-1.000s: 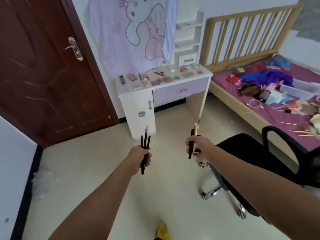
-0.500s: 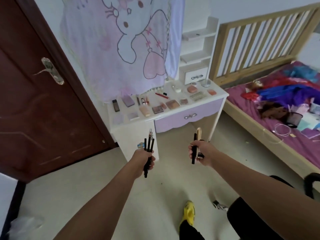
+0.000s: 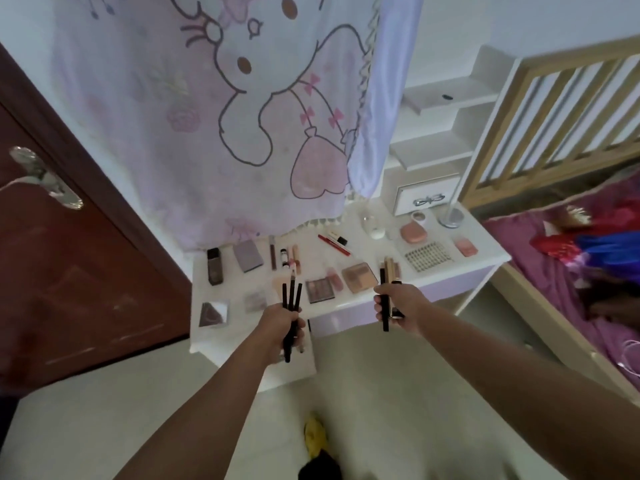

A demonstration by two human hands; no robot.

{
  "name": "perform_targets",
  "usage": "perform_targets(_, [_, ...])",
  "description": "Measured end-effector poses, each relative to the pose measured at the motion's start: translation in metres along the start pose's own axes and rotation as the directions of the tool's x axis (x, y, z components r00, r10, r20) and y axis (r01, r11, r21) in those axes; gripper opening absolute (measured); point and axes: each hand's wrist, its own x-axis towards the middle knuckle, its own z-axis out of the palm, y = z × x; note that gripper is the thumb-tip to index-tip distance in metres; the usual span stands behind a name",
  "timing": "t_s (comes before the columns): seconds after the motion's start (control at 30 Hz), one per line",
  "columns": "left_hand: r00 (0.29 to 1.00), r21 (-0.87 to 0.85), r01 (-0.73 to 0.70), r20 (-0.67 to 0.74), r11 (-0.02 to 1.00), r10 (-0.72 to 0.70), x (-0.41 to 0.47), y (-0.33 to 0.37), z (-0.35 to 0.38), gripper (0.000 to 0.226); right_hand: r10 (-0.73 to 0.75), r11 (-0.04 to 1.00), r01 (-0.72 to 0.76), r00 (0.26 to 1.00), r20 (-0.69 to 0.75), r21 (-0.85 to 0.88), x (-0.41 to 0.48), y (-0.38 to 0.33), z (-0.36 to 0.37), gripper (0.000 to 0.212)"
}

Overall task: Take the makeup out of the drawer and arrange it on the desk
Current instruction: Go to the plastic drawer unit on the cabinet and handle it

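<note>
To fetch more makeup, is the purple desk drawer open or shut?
Shut: the purple drawer front sits flush under the desktop, no interior showing.

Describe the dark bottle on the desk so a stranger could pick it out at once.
Find the white desk below the hanging pink cartoon blanket. Go to its left end, the end nearest the brown door. The dark bottle sits there, farthest left in the back row beside a flat grey-purple palette. It is the only dark brown, black-capped oblong among pale compacts.
</note>
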Motion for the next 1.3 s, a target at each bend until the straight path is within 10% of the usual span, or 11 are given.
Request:
perform_targets(0.57, [0.994, 0.219, 0.113, -0.012, 0.969, -0.113, 0.226, 0.115, 0.038, 0.018, 0.044, 0.967, -0.084, 0.985, -0.166, -0.240, 0.194, -0.118, 0.031, 0.013])
perform_targets(0.83, [0.958, 0.214, 0.271, -0.159, 0.938, -0.240, 0.281, 0.097, 0.061, 0.017, -0.051, 0.499, -0.046, 0.995, -0.082, -0.865, 0.283, -0.133, 0.044, 0.018])
perform_targets(1.3, [0.935, 0.612, 0.330, -0.319, 0.718, -0.157, 0.334, 0.092, 0.089, 0.020, -0.066, -0.048, 0.217, 0.973, 0.220, -0.975, 0.363, -0.143, 0.068, 0.028])
